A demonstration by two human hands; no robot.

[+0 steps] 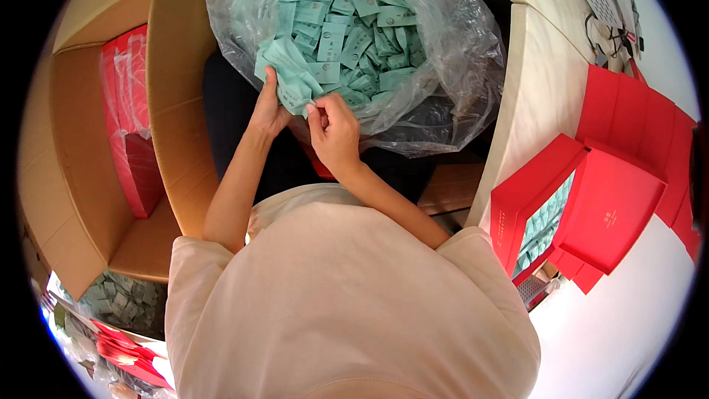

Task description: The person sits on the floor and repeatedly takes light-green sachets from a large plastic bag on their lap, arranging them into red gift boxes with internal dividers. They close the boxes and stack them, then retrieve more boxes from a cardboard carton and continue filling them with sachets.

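Note:
A bunch of pale green sachets (286,66) is gripped in my left hand (269,109), with the thumb laid over them. My right hand (336,130) is closed in a pinch at the lower corner of that bunch; its fingertips touch one sachet's edge. Just beyond both hands, a large clear plastic bag (461,52) gapes wide, filled with many loose green sachets (362,29) lying in all directions. The bunch hangs over the near left part of the bag's opening.
Left of me stands an open cardboard box (177,96) beside another holding red plastic-wrapped boxes (133,125). On the right, by a marble-patterned ledge (543,66), an open red box (543,199) contains rows of green sachets. Flat red cartons (635,125) lie behind it. More sachets (122,299) sit lower left.

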